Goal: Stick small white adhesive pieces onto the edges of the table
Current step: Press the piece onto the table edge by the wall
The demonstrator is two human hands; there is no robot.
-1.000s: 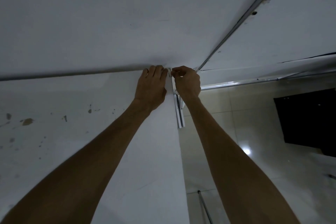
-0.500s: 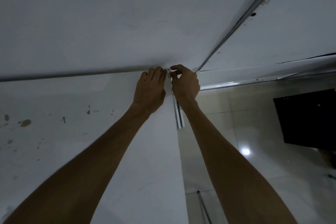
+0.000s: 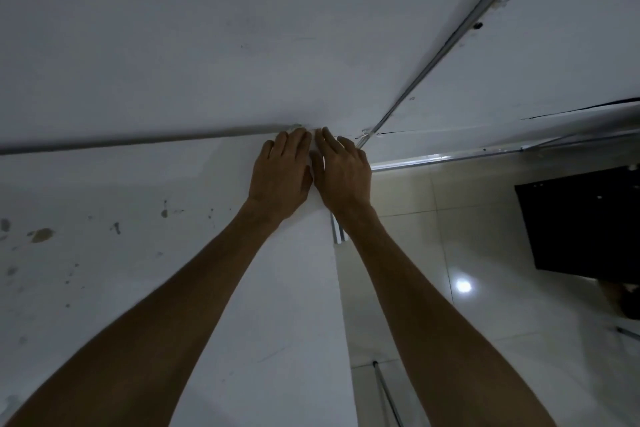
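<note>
Both hands lie flat at the far right corner of a white, stained table (image 3: 138, 218). My left hand (image 3: 281, 177) presses palm-down with its fingertips at the far edge. Beside it, my right hand (image 3: 343, 173) is spread flat with its fingers extended toward the same corner, thumb touching the left hand. A sliver of a small white adhesive piece (image 3: 314, 135) shows between the fingertips at the seam; most of it is hidden under the fingers. Neither hand grips anything.
A second white panel (image 3: 207, 45) adjoins the table beyond the seam, and another panel (image 3: 554, 62) lies past a metal rail (image 3: 450, 45). To the right is glossy tiled floor (image 3: 450, 288), a black box (image 3: 581, 225), and a metal profile (image 3: 337, 236) under the table's right edge.
My right hand has uncurled from a pinch at the corner and now lies flat with fingers extended. The left hand stayed pressed at the edge, shifted slightly.
</note>
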